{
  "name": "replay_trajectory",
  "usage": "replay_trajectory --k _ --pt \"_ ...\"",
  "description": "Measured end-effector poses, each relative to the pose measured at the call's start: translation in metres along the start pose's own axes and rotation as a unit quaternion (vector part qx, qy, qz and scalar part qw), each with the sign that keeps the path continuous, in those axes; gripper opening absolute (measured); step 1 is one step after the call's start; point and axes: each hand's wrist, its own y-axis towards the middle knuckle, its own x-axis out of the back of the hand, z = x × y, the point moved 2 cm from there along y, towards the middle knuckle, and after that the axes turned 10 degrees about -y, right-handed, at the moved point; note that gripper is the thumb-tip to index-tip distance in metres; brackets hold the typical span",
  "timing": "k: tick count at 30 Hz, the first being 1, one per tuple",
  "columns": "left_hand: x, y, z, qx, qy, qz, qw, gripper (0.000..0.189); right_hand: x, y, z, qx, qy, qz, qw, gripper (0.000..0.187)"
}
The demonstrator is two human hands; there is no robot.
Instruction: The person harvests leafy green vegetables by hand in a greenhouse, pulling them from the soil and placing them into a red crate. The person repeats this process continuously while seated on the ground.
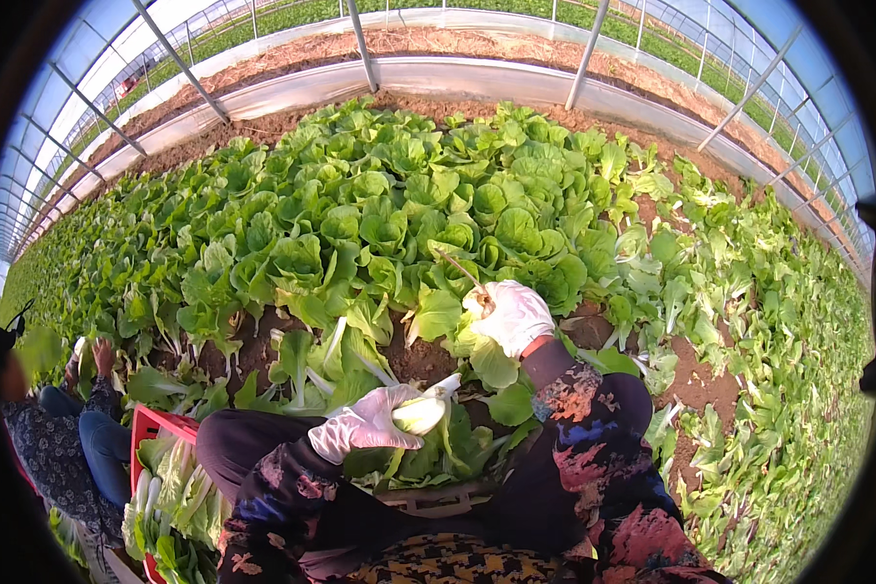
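Observation:
My left hand (pixel 372 422), in a thin whitish glove, grips a trimmed head of leafy cabbage (pixel 420 415) above my lap. Its pale cut base points up and to the right, while green leaves hang below. Farther forward and to the right, my gloved right hand (pixel 515 315) is closed around a slim brownish tool, perhaps a knife (pixel 461 267), whose thin end sticks out toward the upper left. My fingers hide its handle. Below that hand hangs a loose yellow-green leaf (pixel 495 363); whether the hand holds it is unclear.
Standing leafy cabbages (pixel 379 219) fill the bed ahead. Cut leaves (pixel 759 350) cover the soil at right. A red crate (pixel 162 422) with harvested heads stands at my left, beside a crouching co-worker (pixel 66 445). Part of another crate (pixel 438 502) shows before my lap. Greenhouse poles (pixel 588 58) line the far edge.

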Motion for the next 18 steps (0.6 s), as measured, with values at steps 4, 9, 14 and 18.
replay_trajectory --k 4,9,14,18 --pt "-0.001 0.003 0.008 -0.001 0.034 0.024 0.999 0.116 0.023 -0.002 -0.005 -0.032 0.112 0.061 0.991 0.034" --pt "0.035 -0.007 -0.036 -0.006 -0.061 -0.081 0.995 0.085 0.008 -0.005 -0.013 -0.025 0.226 0.155 0.961 0.036" --pt "0.037 0.001 -0.018 -0.047 -0.078 -0.093 0.992 0.063 0.022 -0.012 0.028 -0.033 0.479 0.263 0.837 0.036" --pt "0.018 0.003 -0.022 0.031 -0.217 -0.110 0.969 0.082 0.012 -0.017 0.037 -0.013 0.582 0.283 0.762 0.039"
